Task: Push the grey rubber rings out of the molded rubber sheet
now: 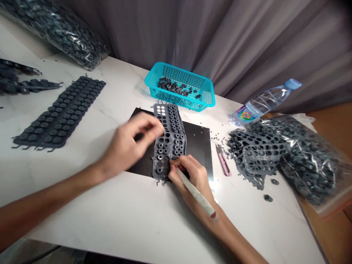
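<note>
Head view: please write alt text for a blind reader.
A right hand holds a pen-like tool at a dark, perforated sheet on a black board; the left hand, blurred, is close by. Beyond sits a teal basket of dark parts; rightward, pink snips and a bottle.

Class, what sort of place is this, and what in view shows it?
Probably a small handwork table: the right hand holds a pen-like tool at a dark sheet of round pieces, a turquoise basket holds loose pieces, and a clear bag bulges with more.
</note>
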`<state>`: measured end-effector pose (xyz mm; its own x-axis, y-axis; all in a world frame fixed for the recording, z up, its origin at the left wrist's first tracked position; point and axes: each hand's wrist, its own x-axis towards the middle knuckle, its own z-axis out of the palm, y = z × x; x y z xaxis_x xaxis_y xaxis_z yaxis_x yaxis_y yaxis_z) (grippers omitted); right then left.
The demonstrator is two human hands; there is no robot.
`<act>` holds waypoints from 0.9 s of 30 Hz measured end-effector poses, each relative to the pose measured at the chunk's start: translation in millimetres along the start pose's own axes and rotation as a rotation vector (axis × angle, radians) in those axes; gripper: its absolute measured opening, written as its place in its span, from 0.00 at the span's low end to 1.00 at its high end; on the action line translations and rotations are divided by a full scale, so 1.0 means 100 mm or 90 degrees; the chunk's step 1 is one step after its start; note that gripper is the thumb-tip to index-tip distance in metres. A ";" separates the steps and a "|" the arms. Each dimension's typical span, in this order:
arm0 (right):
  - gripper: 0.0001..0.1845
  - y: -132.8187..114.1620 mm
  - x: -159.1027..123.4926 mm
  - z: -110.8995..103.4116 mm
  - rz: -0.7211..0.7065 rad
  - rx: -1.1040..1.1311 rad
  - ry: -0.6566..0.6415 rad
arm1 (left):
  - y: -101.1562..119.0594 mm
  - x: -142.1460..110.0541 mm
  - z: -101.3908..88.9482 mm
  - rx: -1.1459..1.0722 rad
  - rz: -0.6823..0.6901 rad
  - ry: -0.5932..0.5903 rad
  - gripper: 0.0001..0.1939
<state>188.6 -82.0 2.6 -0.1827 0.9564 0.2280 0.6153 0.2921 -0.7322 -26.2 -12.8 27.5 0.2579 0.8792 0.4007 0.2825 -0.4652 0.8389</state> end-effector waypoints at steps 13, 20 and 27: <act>0.09 0.01 -0.08 -0.12 0.151 0.157 0.039 | -0.10 0.05 -0.05 -0.387 -0.358 -0.224 0.12; 0.08 0.01 -0.02 -0.10 0.140 0.117 -0.002 | -0.06 0.04 0.02 -0.531 -0.471 -0.217 0.11; 0.07 0.05 -0.02 -0.11 0.147 0.132 -0.018 | -0.04 0.01 0.10 -0.401 -0.452 -0.263 0.18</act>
<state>200.1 -83.0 5.4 -0.0794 0.9965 0.0255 0.4741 0.0602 -0.8784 -17.6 -11.3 21.1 0.5510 0.7712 -0.3189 -0.0110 0.3888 0.9213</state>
